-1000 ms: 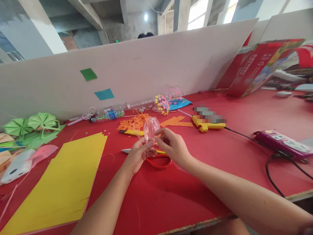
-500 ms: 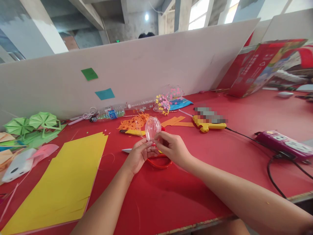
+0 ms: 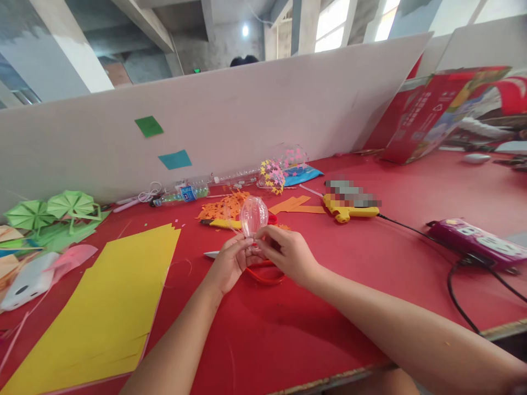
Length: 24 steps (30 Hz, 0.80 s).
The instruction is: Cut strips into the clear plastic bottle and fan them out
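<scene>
A clear ribbed plastic ball (image 3: 254, 215) is held up just above the red table (image 3: 370, 263). My left hand (image 3: 231, 263) pinches it at the bottom from the left. From the right, my right hand (image 3: 285, 253) pinches the same lower end, fingertips almost meeting those of the left. Red-handled scissors (image 3: 265, 272) lie on the table directly under both hands, partly hidden. A yellow-handled craft knife (image 3: 222, 223) lies just behind the ball.
A big yellow paper sheet (image 3: 99, 312) covers the left front. Green folded paper shapes (image 3: 53, 211) sit far left. Orange cut paper (image 3: 224, 206), a plastic bottle (image 3: 183, 193), star-covered balls (image 3: 272, 174), a yellow glue gun (image 3: 349, 209) and a purple power strip (image 3: 477, 241) with black cable lie around. A white partition (image 3: 247, 115) stands behind.
Both hands stay at the ball's lower end. The ball has turned a little and the right fingers have closed in on its base.
</scene>
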Available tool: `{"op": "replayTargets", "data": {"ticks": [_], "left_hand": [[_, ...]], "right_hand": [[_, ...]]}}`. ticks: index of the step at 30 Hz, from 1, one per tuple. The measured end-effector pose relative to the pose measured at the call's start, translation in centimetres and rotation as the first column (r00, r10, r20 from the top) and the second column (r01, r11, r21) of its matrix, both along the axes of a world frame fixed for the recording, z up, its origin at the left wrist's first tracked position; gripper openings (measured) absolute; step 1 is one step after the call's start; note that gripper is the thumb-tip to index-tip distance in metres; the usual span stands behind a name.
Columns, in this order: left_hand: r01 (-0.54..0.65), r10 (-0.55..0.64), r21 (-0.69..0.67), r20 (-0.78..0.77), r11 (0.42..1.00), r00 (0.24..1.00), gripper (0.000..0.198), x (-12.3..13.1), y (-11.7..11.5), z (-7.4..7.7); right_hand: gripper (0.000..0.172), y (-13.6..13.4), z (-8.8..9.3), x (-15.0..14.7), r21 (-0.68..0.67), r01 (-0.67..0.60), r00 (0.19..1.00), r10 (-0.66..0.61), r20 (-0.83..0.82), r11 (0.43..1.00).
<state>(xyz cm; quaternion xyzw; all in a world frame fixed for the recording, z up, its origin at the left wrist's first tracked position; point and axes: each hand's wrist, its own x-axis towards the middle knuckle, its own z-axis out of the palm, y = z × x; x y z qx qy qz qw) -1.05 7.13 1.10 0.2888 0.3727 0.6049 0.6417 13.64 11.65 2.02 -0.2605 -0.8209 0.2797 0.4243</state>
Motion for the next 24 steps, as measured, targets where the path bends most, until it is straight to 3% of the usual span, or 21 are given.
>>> {"op": "replayTargets", "data": {"ticks": [7, 13, 24], "left_hand": [[-0.008, 0.008, 0.008, -0.026, 1.000, 1.000, 0.024, -0.14, 0.00, -0.10], [0.011, -0.011, -0.004, -0.048, 1.000, 0.999, 0.024, -0.29, 0.08, -0.07], [0.013, -0.014, -0.020, -0.089, 1.000, 0.996, 0.020, -0.20, -0.11, 0.01]], "right_hand": [[0.011, -0.32, 0.05, -0.01, 0.049, -0.001, 1.000, 0.000, 0.005, 0.999], [0.013, -0.22, 0.55, 0.04, -0.092, 0.087, 0.993, -0.094, -0.072, 0.992], [0.016, -0.02, 0.54, -0.28, -0.246, 0.090, 0.989, -0.116, -0.092, 0.965]]}}
